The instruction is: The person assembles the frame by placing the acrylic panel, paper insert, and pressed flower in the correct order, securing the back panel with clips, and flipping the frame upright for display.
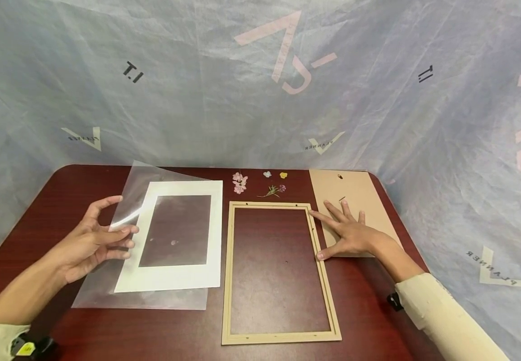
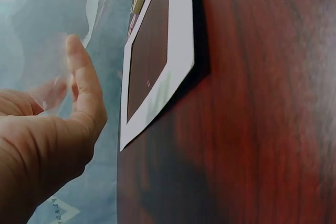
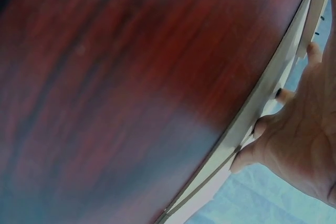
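At the sheet's left edge, my left hand point(image 1: 91, 245) curls around a clear plastic sheet point(image 1: 179, 301), with film between its fingers in the left wrist view. A white mat point(image 1: 215, 235) with a rectangular opening overlaps the sheet; which lies on top I cannot tell. My right hand point(image 1: 350, 233) spreads its fingers over a tan backing board point(image 1: 368, 195). Its thumb and index fingertip reach the right side of a pale wooden frame point(image 1: 226, 271), which lies flat in the middle.
Behind the frame lie pink pressed flowers point(image 1: 239, 183), a blue blossom point(image 1: 267, 174), a yellow blossom point(image 1: 283, 175) and a purple-flowered sprig point(image 1: 275, 190). The dark red table point(image 1: 368, 306) meets grey fabric walls point(image 1: 174, 100) at the back and sides.
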Motion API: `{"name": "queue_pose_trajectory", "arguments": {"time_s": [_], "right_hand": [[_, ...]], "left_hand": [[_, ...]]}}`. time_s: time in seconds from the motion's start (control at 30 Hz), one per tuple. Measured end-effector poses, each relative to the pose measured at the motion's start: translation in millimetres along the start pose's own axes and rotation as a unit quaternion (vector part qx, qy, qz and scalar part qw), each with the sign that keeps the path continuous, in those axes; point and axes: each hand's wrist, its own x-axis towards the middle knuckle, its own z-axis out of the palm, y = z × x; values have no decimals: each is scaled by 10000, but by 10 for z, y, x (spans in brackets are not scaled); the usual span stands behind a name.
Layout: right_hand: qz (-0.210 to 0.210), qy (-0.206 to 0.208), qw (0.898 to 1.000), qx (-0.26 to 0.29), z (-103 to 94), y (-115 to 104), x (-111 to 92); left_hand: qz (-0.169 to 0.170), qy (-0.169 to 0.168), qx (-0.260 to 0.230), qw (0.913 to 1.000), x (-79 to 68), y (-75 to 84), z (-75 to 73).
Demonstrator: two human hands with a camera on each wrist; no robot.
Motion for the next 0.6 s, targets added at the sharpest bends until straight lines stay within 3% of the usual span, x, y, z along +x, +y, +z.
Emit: {"name": "queue_pose_trajectory", "arguments": {"time_s": [0.33, 0.6], "right_hand": [[23, -33, 10000, -12, 3, -9, 3], [35, -38, 10000, -39, 2, -2, 0]], "left_hand": [[91, -161, 278, 9994, 92, -149, 168], [254, -93, 194, 9994, 215, -282, 436]]}}
